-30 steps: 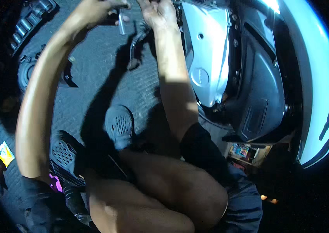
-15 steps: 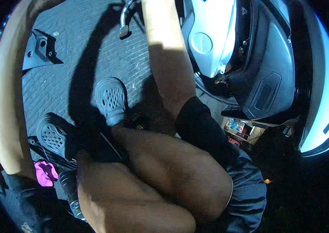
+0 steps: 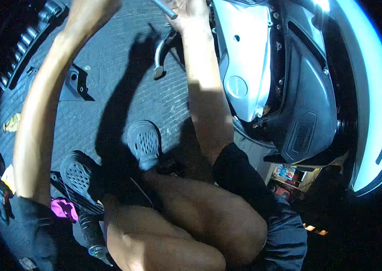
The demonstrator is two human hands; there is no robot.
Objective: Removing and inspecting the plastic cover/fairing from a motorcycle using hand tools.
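Dark sleeves (image 3: pixel 243 174) ending near elbows; forearms (image 3: pixel 39 113), legs (image 3: pixel 213 212) bare. Grey clogs (image 3: pixel 145 140), uppers pierced with holes. Creased blue-grey cloth (image 3: pixel 286 230) at right hip.

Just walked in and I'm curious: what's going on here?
A person sits or crouches beside a scooter-like vehicle, both arms stretched forward. The right hand is at the picture's top edge beside the silver cover, with a metal rod in front of it; which hand holds the rod isn't clear. The left hand is partly cut off. A row of metal sockets lies to the left.
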